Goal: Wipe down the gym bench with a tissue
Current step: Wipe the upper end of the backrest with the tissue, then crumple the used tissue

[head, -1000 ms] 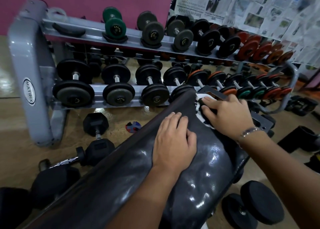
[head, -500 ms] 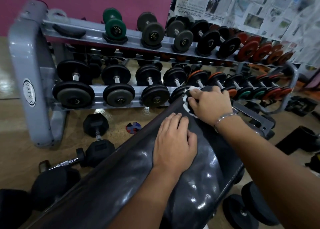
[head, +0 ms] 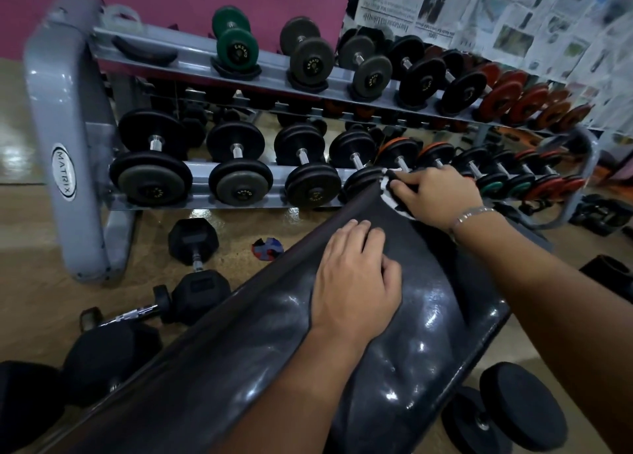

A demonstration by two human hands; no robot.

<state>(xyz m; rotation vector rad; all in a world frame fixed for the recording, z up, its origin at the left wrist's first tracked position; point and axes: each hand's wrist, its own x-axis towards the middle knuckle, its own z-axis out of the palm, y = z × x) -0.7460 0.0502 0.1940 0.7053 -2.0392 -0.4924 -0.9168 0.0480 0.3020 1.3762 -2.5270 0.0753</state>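
Observation:
The glossy black gym bench pad (head: pixel 260 344) runs from the lower left up to the middle right. My left hand (head: pixel 356 282) lies flat on the pad with straight fingers, near its upper part. My right hand (head: pixel 435 196) presses a white tissue (head: pixel 388 193) against the pad's far top end, fingers spread over it. Only the tissue's edges show from under the fingers. A silver bracelet is on my right wrist.
A grey two-tier dumbbell rack (head: pixel 68 152) full of dumbbells stands just beyond the bench. Loose hex dumbbells (head: pixel 193 241) and a coloured scrap (head: pixel 269 248) lie on the tan floor at left. Round black weights (head: pixel 520 405) sit at the lower right. Newspaper covers the wall at right.
My right hand has slid the tissue leftward and up along the pad's far end, from its right edge to the top tip. My left hand has stayed in place.

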